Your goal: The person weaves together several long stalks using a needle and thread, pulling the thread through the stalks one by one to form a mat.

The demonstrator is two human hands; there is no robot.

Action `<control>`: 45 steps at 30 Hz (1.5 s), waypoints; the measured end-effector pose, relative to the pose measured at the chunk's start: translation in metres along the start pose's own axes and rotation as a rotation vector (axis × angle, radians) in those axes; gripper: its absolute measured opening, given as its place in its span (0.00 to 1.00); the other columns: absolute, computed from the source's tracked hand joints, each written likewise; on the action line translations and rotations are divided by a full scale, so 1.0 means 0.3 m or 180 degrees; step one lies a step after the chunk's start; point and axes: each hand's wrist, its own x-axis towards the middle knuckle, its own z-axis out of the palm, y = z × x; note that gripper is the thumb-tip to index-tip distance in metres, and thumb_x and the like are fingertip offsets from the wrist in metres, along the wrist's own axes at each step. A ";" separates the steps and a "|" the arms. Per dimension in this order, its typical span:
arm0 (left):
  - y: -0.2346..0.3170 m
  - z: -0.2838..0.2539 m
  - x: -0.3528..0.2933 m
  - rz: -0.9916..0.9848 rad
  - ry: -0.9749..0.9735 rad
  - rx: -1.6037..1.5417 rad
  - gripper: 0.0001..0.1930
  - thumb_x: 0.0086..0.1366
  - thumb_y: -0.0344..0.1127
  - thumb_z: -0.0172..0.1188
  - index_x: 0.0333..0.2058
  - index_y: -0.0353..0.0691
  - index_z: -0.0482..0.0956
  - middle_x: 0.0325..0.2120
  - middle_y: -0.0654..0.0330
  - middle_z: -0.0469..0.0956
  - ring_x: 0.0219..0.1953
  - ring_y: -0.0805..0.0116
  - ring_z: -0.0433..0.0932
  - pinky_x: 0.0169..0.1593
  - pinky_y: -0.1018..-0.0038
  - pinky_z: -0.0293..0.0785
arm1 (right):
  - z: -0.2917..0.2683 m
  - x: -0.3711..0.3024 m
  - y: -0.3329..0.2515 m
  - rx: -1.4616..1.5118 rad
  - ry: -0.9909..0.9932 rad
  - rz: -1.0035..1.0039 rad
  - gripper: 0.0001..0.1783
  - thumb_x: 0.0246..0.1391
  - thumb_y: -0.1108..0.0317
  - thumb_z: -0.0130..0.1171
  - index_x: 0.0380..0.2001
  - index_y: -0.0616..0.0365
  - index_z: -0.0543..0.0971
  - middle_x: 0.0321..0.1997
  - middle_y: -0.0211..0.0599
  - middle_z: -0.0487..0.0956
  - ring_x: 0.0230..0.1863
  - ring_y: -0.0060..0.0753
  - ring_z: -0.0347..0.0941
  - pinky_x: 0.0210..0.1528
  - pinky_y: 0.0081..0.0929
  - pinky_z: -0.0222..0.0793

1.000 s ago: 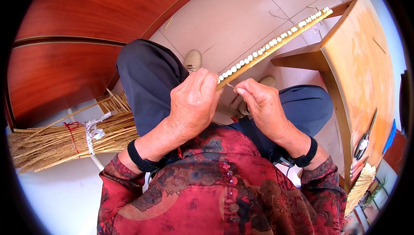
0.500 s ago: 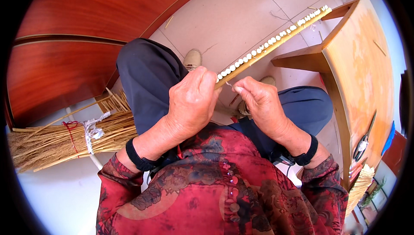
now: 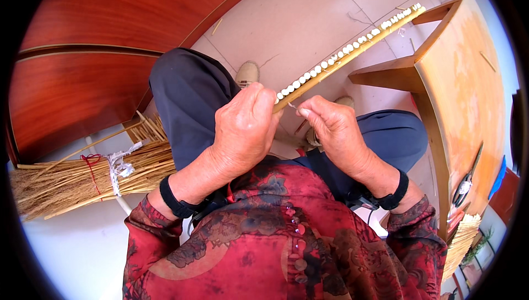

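Item: red-brown cabinet (image 3: 82, 88), glossy, at far left. Below it I log one bundle of dry stalks (image 3: 60, 184), lying lengthwise, bound with a red cord (image 3: 92, 172) and a white tie (image 3: 119, 168).

Left hand (image 3: 245, 126): one, fist closed round the near end of a yellowish stalk strip (image 3: 337, 67). The strip slants up and rightward over the tiled floor (image 3: 300, 19), far end near the table; I count a long row of round white ends along its upper edge.

Right hand (image 3: 333, 126): one, just beside the strip's near end, thumb and forefinger pinched on a thin pale strand (image 3: 292, 105).

Wooden table (image 3: 463, 96), at right: loose stick (image 3: 487, 62) on top; dark-handled scissors (image 3: 463, 188) farther down; blue item (image 3: 497, 177) at the edge, kind unclear to me. Pale stalks (image 3: 462, 245), bundled, lower right.
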 end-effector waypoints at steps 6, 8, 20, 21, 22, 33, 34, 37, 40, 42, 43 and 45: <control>-0.001 -0.002 0.004 -0.0005 -0.0071 0.0017 0.15 0.42 0.22 0.64 0.29 0.36 0.68 0.24 0.54 0.66 0.27 0.54 0.72 0.28 0.65 0.70 | -0.004 0.007 0.001 0.0067 -0.0050 -0.0001 0.05 0.57 0.74 0.53 0.36 0.62 0.74 0.28 0.55 0.73 0.31 0.61 0.70 0.31 0.37 0.68; -0.003 -0.003 0.007 0.0003 -0.0066 0.0023 0.15 0.42 0.22 0.64 0.29 0.36 0.68 0.24 0.54 0.66 0.27 0.54 0.72 0.28 0.65 0.70 | -0.004 0.010 0.003 0.0061 -0.0062 -0.0043 0.05 0.57 0.74 0.53 0.37 0.62 0.74 0.28 0.55 0.73 0.32 0.62 0.69 0.31 0.38 0.68; -0.004 -0.008 0.009 0.0031 -0.0031 -0.0076 0.17 0.44 0.22 0.68 0.33 0.35 0.70 0.23 0.54 0.68 0.25 0.54 0.72 0.27 0.65 0.69 | -0.004 0.014 0.004 0.0105 -0.0081 0.0023 0.04 0.56 0.74 0.54 0.35 0.62 0.74 0.28 0.55 0.72 0.31 0.62 0.68 0.31 0.37 0.68; -0.004 -0.009 0.008 0.0008 -0.0065 -0.0062 0.17 0.44 0.22 0.68 0.33 0.35 0.70 0.23 0.54 0.68 0.25 0.54 0.72 0.27 0.65 0.69 | -0.004 0.015 -0.001 0.0106 -0.0078 0.0024 0.04 0.56 0.74 0.54 0.35 0.62 0.74 0.28 0.55 0.72 0.31 0.62 0.68 0.31 0.37 0.68; -0.003 -0.009 0.006 -0.0015 -0.0099 -0.0048 0.17 0.44 0.22 0.68 0.33 0.35 0.70 0.23 0.54 0.68 0.25 0.54 0.72 0.27 0.65 0.69 | -0.004 0.018 -0.010 0.0108 -0.0108 0.0059 0.04 0.56 0.74 0.54 0.35 0.62 0.74 0.28 0.55 0.72 0.31 0.62 0.68 0.31 0.37 0.68; 0.004 -0.014 0.023 0.0073 -0.0046 -0.0115 0.15 0.46 0.24 0.67 0.32 0.36 0.70 0.25 0.55 0.69 0.25 0.54 0.73 0.27 0.66 0.70 | -0.006 0.017 -0.025 -0.0080 -0.0038 0.0071 0.07 0.57 0.73 0.53 0.39 0.60 0.75 0.23 0.52 0.72 0.26 0.53 0.71 0.28 0.35 0.68; 0.008 -0.027 0.030 0.0178 -0.0043 -0.0015 0.15 0.46 0.24 0.67 0.32 0.36 0.71 0.24 0.55 0.69 0.25 0.55 0.73 0.27 0.66 0.70 | -0.011 0.010 -0.031 0.0215 -0.0186 0.0457 0.09 0.58 0.73 0.53 0.42 0.60 0.75 0.21 0.45 0.72 0.24 0.41 0.71 0.27 0.31 0.67; 0.013 -0.068 0.033 0.0316 -0.0011 0.0149 0.15 0.45 0.24 0.67 0.32 0.36 0.72 0.25 0.56 0.70 0.26 0.56 0.74 0.28 0.68 0.71 | -0.024 -0.028 -0.022 0.0709 -0.0296 0.0833 0.14 0.61 0.68 0.51 0.48 0.59 0.75 0.22 0.28 0.72 0.22 0.14 0.67 0.23 0.21 0.67; 0.029 -0.099 0.029 0.0422 0.0055 0.0257 0.15 0.45 0.24 0.67 0.33 0.35 0.72 0.25 0.56 0.71 0.26 0.57 0.74 0.28 0.68 0.71 | -0.027 -0.046 -0.001 0.1767 -0.0464 0.1193 0.19 0.63 0.59 0.49 0.50 0.62 0.73 0.34 0.34 0.76 0.30 0.21 0.73 0.33 0.22 0.73; 0.045 -0.125 0.031 0.0516 0.0148 0.0331 0.16 0.44 0.24 0.67 0.33 0.35 0.73 0.25 0.55 0.72 0.26 0.56 0.74 0.28 0.68 0.72 | -0.033 -0.029 -0.022 0.2220 -0.0485 0.1083 0.21 0.63 0.58 0.49 0.51 0.64 0.72 0.38 0.37 0.77 0.35 0.25 0.75 0.38 0.24 0.73; 0.054 -0.143 0.034 0.0627 0.0182 0.0335 0.16 0.44 0.23 0.67 0.33 0.34 0.73 0.26 0.54 0.72 0.26 0.56 0.74 0.28 0.68 0.71 | -0.040 -0.019 -0.041 0.2669 -0.0512 0.0991 0.23 0.63 0.56 0.49 0.52 0.66 0.72 0.41 0.40 0.78 0.41 0.28 0.76 0.43 0.26 0.73; 0.073 -0.182 0.034 0.0749 0.0268 0.0378 0.17 0.43 0.23 0.67 0.34 0.33 0.73 0.26 0.54 0.72 0.25 0.56 0.74 0.28 0.69 0.71 | -0.082 -0.024 -0.060 0.2570 -0.0654 0.0865 0.23 0.62 0.59 0.48 0.51 0.69 0.71 0.45 0.44 0.79 0.48 0.33 0.75 0.50 0.29 0.71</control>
